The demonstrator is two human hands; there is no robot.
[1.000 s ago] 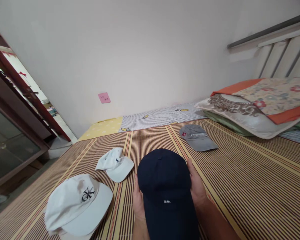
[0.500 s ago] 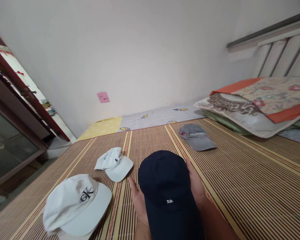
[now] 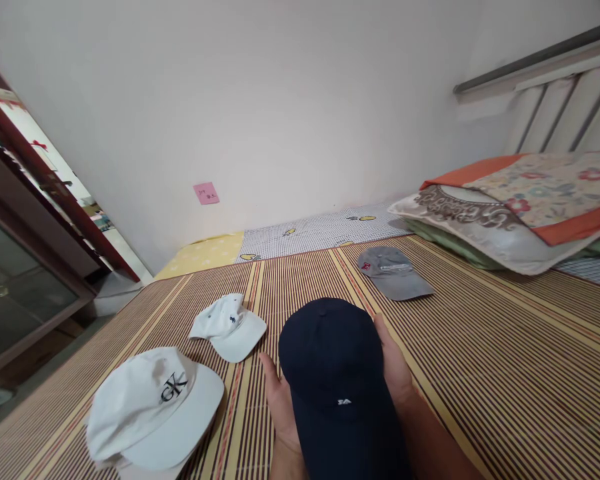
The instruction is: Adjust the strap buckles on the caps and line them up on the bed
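A dark navy baseball cap (image 3: 333, 353) with a small white emblem is held between my two hands at the bottom middle, its brim toward me. My left hand (image 3: 281, 407) supports its left side, thumb pointing up along the crown. On the opposite side my right hand (image 3: 396, 367) grips the cap; most of its fingers are hidden beneath. To the left lie a white cap with black CK letters (image 3: 153, 407) and, behind it, a smaller white cap (image 3: 230, 328) with a dark logo. A grey cap (image 3: 394, 272) rests farther back, right of the navy one.
The caps lie on a striped bamboo mat (image 3: 505, 373) over a bed. Pillows with a floral, orange-edged cover (image 3: 555, 190) are at the back right, by a white slatted headboard (image 3: 570, 110). A pink note (image 3: 207, 193) is on the wall; a door frame stands left.
The navy cap has shifted very slightly to the right together with my hands. The other caps stay where they were.
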